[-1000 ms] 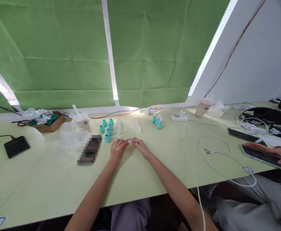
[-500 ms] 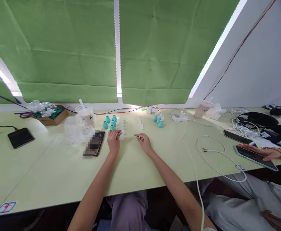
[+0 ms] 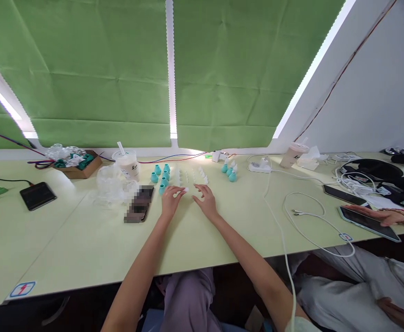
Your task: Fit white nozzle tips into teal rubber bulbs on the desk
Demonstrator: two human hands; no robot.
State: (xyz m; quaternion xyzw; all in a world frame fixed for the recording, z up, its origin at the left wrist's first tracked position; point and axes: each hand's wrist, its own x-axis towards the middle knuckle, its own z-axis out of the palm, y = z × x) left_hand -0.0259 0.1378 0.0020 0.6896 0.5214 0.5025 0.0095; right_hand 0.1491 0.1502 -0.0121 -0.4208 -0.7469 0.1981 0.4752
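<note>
Between the thumb and fingertips of my left hand (image 3: 170,200) is a small white plastic piece (image 3: 186,189). My right hand (image 3: 207,203) faces it a short way to the right, thumb and fingers apart, with nothing visible in them. Just beyond the hands, small white parts (image 3: 204,178) lie in rows on the table. Several turquoise pots with narrow necks (image 3: 154,177) stand behind and left of my left hand, the nearest one close to its knuckles. Farther right is a group of turquoise pots with white tops (image 3: 232,176).
A phone (image 3: 140,205), a crumpled clear bag (image 3: 108,184) and a drink cup (image 3: 127,165) are left of my hands. To the right are a power strip (image 3: 260,167) and a looped white cable (image 3: 303,216). A co-worker's hand (image 3: 391,216) rests on a tablet (image 3: 369,224).
My left hand has moved right, bringing the white piece toward my right hand. The fingers of my right hand have gone from pinched together to spread apart.
</note>
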